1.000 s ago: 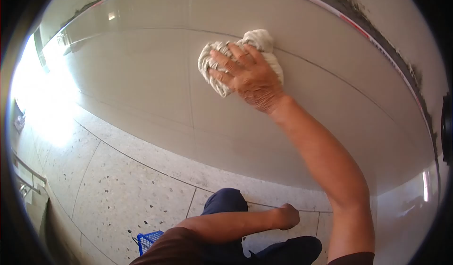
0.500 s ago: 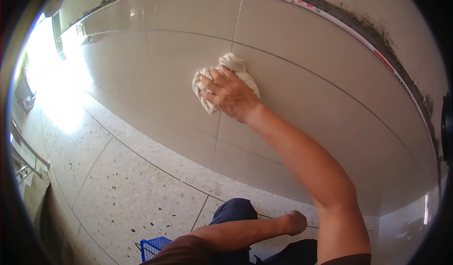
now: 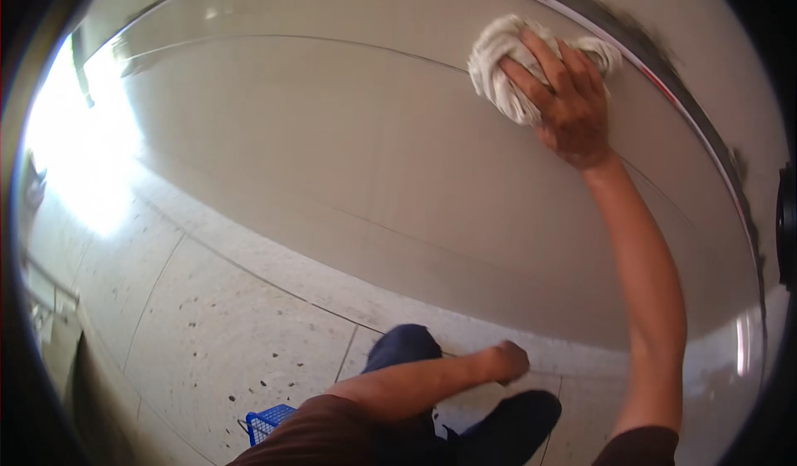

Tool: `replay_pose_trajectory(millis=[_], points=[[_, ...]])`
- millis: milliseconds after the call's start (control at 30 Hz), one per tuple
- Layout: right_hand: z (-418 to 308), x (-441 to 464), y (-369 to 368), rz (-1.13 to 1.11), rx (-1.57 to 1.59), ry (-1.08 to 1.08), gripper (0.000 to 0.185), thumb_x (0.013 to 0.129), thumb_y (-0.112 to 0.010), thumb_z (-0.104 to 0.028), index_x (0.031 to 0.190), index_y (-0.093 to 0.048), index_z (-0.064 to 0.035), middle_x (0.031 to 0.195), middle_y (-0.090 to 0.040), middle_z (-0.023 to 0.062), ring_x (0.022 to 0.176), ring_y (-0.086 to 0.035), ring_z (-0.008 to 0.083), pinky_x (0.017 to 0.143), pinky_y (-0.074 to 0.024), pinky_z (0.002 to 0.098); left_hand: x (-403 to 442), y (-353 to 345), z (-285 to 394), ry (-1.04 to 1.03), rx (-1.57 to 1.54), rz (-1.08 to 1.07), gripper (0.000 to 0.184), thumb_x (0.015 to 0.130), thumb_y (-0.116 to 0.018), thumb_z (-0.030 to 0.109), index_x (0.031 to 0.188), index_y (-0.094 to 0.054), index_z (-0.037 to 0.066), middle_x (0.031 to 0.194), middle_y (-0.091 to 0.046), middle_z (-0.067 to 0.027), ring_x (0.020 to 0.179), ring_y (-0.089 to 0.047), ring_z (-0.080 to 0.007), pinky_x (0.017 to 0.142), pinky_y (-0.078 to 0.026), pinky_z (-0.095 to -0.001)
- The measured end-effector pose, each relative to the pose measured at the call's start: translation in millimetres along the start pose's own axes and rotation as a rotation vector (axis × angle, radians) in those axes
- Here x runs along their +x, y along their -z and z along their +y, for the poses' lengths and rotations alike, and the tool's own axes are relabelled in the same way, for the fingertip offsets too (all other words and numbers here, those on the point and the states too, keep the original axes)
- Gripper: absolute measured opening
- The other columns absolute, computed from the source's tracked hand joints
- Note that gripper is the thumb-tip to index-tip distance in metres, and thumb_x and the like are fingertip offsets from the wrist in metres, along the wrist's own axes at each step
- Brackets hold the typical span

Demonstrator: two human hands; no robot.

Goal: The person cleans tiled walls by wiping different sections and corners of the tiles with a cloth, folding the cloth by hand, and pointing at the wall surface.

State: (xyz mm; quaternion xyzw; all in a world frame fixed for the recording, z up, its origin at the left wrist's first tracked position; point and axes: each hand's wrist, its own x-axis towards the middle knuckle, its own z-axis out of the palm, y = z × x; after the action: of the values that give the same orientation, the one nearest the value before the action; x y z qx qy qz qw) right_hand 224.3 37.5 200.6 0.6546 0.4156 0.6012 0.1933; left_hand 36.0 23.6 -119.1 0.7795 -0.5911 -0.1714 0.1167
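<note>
My right hand (image 3: 568, 101) presses a bunched white cloth (image 3: 502, 72) against the glossy beige wall tiles (image 3: 349, 142), high up near the red and white tape strip. Its fingers are bent over the cloth, which bulges out on both sides of the hand. My left hand (image 3: 508, 362) is curled closed above my knees, away from the wall; whether anything is inside it is hidden.
Along the tiles' upper edge runs a red and white tape strip (image 3: 581, 23). A blue plastic basket (image 3: 267, 423) stands on the speckled floor (image 3: 241, 325) beside me. Metal railings (image 3: 51, 283) and bright glare lie at the left.
My right hand has moved the cloth up and to the right across the tiles, closer to the tape strip. The left hand stays curled over my knees. The view has shifted slightly.
</note>
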Motion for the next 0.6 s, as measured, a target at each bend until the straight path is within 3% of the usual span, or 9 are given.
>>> replay_pose_trajectory(millis=[167, 300, 367, 433, 467, 500, 533, 567, 600], points=[[46, -81, 34, 0.077, -0.116, -0.123, 0.049, 0.088, -0.07, -0.018, 0.133, -0.063, -0.0345, 0.143, -0.056, -0.0045, 0.123, -0.055, 0.0239, 0.106, -0.0452, 0.0397, -2, 0, -4, 0.056, 0.016, -0.048, 0.016, 0.078, -0.074, 0.016, 0.09, -0.078, 0.007, 0.094, -0.076, -0.0178, 0.09, -0.075, -0.0329, 0.075, -0.06, -0.0448], [79, -194, 89, -0.05, -0.273, -0.339, 0.054, 0.086, -0.069, -0.012, 0.137, -0.059, -0.0295, 0.148, -0.052, 0.004, 0.125, -0.052, 0.0297, 0.105, -0.0454, 0.0414, -6, 8, 0, 0.004, 0.017, -0.113, 0.037, 0.086, -0.075, 0.037, 0.108, -0.073, 0.007, 0.103, -0.074, -0.0177, 0.103, -0.07, -0.0377, 0.086, -0.056, -0.0491], [69, -248, 120, -0.152, -0.265, -0.678, 0.057, 0.086, -0.069, -0.01, 0.14, -0.056, -0.0245, 0.148, -0.049, 0.0121, 0.126, -0.05, 0.0339, 0.106, -0.0446, 0.0439, 2, 12, -3, -0.039, 0.048, -0.145, 0.04, 0.086, -0.074, 0.037, 0.113, -0.071, 0.008, 0.107, -0.073, -0.0175, 0.104, -0.068, -0.0385, 0.088, -0.055, -0.0496], [37, -303, 152, -0.235, -0.116, -1.176, 0.054, 0.089, -0.067, -0.01, 0.141, -0.054, -0.0165, 0.14, -0.055, 0.018, 0.122, -0.054, 0.0348, 0.105, -0.0451, 0.0485, 10, 22, -6, -0.014, 0.084, -0.125, 0.043, 0.087, -0.074, 0.038, 0.117, -0.069, 0.008, 0.112, -0.071, -0.018, 0.103, -0.068, -0.039, 0.088, -0.054, -0.0493], [24, -331, 173, -0.211, 0.135, -1.507, 0.05, 0.092, -0.066, -0.011, 0.14, -0.054, -0.0127, 0.132, -0.059, 0.0172, 0.116, -0.058, 0.0322, 0.101, -0.049, 0.0476, 14, 28, -5, 0.035, 0.072, 0.049, 0.048, 0.087, -0.074, 0.04, 0.122, -0.066, 0.008, 0.112, -0.071, -0.0182, 0.102, -0.068, -0.039, 0.088, -0.055, -0.0482], [9, -351, 194, -0.164, 0.414, -1.82, 0.046, 0.094, -0.065, -0.012, 0.139, -0.053, -0.0088, 0.124, -0.064, 0.0164, 0.111, -0.063, 0.0295, 0.096, -0.0529, 0.0466, 18, 32, -4, 0.094, 0.054, 0.228, 0.053, 0.088, -0.074, 0.042, 0.128, -0.064, 0.009, 0.113, -0.07, -0.0185, 0.101, -0.068, -0.0391, 0.088, -0.055, -0.047], [-14, -356, 220, 0.075, 0.729, -1.976, 0.042, 0.096, -0.065, -0.016, 0.136, -0.055, -0.0067, 0.119, -0.066, 0.0141, 0.104, -0.066, 0.0255, 0.09, -0.0557, 0.0431, 26, 38, -3, 0.105, -0.08, 0.434, 0.06, 0.089, -0.072, 0.046, 0.135, -0.058, 0.009, 0.116, -0.069, -0.0192, 0.102, -0.068, -0.0373, 0.086, -0.056, -0.0464], [-41, -357, 246, 0.341, 1.054, -2.087, 0.039, 0.098, -0.065, -0.019, 0.133, -0.056, -0.0046, 0.113, -0.068, 0.0118, 0.098, -0.069, 0.0216, 0.084, -0.0586, 0.0395, 34, 43, -1, 0.116, -0.218, 0.634, 0.068, 0.091, -0.071, 0.051, 0.142, -0.053, 0.01, 0.12, -0.067, -0.0198, 0.103, -0.069, -0.0356, 0.084, -0.057, -0.0457], [-65, -359, 272, 0.364, 1.086, -2.122, 0.037, 0.099, -0.065, -0.022, 0.131, -0.057, -0.0049, 0.112, -0.068, 0.01, 0.096, -0.069, 0.0197, 0.081, -0.059, 0.0369, 47, 49, 12, 0.094, -0.217, 0.631, 0.068, 0.091, -0.071, 0.051, 0.142, -0.053, 0.01, 0.12, -0.067, -0.0198, 0.103, -0.069, -0.0356, 0.084, -0.057, -0.0457]])
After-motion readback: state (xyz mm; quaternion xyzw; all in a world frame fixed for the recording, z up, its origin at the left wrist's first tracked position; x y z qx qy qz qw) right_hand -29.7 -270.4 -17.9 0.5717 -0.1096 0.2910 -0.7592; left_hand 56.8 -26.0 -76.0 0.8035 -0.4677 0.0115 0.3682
